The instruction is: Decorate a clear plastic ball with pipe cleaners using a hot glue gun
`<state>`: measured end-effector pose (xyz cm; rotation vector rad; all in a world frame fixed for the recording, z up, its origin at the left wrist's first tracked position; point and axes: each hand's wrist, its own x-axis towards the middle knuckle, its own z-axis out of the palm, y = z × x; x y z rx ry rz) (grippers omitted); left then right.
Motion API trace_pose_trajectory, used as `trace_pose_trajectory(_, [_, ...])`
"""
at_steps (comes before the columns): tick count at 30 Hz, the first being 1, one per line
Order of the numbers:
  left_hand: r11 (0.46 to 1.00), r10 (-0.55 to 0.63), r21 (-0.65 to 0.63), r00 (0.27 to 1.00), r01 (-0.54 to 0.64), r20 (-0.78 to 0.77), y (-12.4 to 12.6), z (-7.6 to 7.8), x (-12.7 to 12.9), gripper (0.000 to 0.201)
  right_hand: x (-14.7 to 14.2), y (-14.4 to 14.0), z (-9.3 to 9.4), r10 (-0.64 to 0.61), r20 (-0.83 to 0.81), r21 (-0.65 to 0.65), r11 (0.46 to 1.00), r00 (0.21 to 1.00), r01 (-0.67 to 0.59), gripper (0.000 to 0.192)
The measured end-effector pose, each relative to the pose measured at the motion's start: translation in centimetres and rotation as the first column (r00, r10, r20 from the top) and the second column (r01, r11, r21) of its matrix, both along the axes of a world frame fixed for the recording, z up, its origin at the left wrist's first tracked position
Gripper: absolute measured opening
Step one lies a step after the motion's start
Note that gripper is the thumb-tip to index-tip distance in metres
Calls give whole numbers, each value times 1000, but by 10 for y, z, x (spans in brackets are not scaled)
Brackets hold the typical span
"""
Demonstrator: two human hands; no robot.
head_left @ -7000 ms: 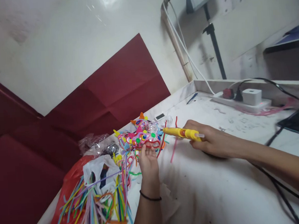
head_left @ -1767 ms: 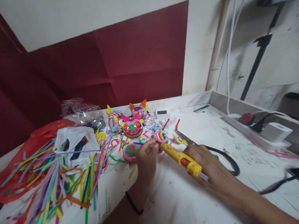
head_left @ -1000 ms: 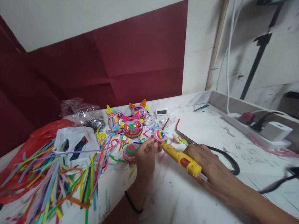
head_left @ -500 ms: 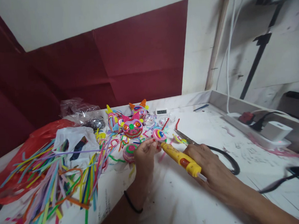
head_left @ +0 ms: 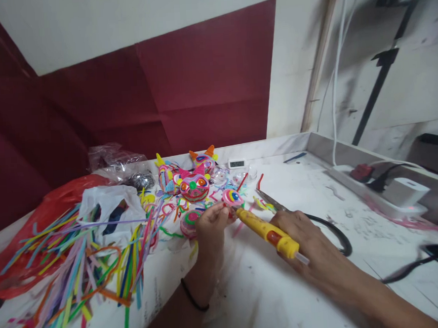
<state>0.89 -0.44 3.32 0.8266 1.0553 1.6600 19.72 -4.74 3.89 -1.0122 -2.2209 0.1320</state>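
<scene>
Near the middle of the worktop (head_left: 257,300) I see little change over the last second or two: the small coiled disc (head_left: 232,197) has crept a touch up and away from me, and the yellow glue pen (head_left: 268,233) has followed it, its tip staying against the disc's lower edge. From that I judge the join is still being worked, not finished.

My left hand (head_left: 211,229) is closed, fingertips pinching the disc and holding it just above the worktop. My right hand (head_left: 308,242) is wrapped around the rear half of the glue pen, fingers curled shut on it, with the pen slanting down toward the disc. A black cord (head_left: 332,229) loops on the worktop just behind that hand.

Just beyond the disc stand three bright cat-faced ornaments (head_left: 194,185) among short scraps, and a pair of scissors (head_left: 271,203) lies to the right of them. A loose heap of coloured pipe cleaners (head_left: 80,261) spills from a red bag (head_left: 30,230) well off to the left. A power strip (head_left: 387,191) sits along the right wall.
</scene>
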Motion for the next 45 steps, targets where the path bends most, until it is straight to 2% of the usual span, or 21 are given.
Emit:
trace_pose_trajectory(4, [999, -32, 4, 998, 32, 45, 1, -2, -2, 28, 6, 0, 2, -6, -140, -146, 989, 990, -14, 4])
trace_pose_trajectory(8, [998, -53, -24, 998, 54, 37, 2, -3, -5, 27, 12, 2, 4, -68, -304, -312, 949, 950, -32, 5])
trace_pose_trajectory(15, [995, -75, -68, 995, 80, 67, 1, 0, -6, 28, 21, 11, 5, -105, -305, -346, 938, 947, -8, 14])
trace_pose_trajectory(19, [992, -81, -83, 990, 91, 115, 1, 0, -6, 25, 27, 14, 4, -118, -213, -376, 926, 970, 30, 8])
trace_pose_trajectory(22, [991, -82, -93, 985, 97, 154, 1, 2, -6, 19, 28, 14, 7, -159, -47, -380, 916, 986, 129, 4])
trace_pose_trajectory(25, [990, -68, -111, 979, 90, 191, 2, 5, -8, 11, 29, 15, 7, -172, 121, -343, 917, 978, 204, 7])
trace_pose_trajectory(28, [990, -44, -119, 974, 72, 222, 4, 7, -10, 4, 30, 16, 3, -129, 220, -321, 927, 967, 196, 13])
trace_pose_trajectory(32, [991, -40, -117, 970, 70, 239, 4, 8, -11, 7, 26, 16, -3, -81, 298, -355, 916, 951, 189, 20])
trace_pose_trajectory(37, [989, -20, -134, 967, 55, 252, 3, 10, -9, 9, 9, 8, -4, -47, 448, -406, 879, 893, 250, 29])
trace_pose_trajectory(41, [990, -34, -123, 967, 68, 254, 2, 9, -8, 7, 1, 3, -8, -19, 487, -396, 886, 873, 240, 36])
trace_pose_trajectory(45, [991, -74, -91, 964, 100, 257, 1, 7, -7, 10, 7, 2, -10, -18, 467, -338, 920, 884, 197, 39])
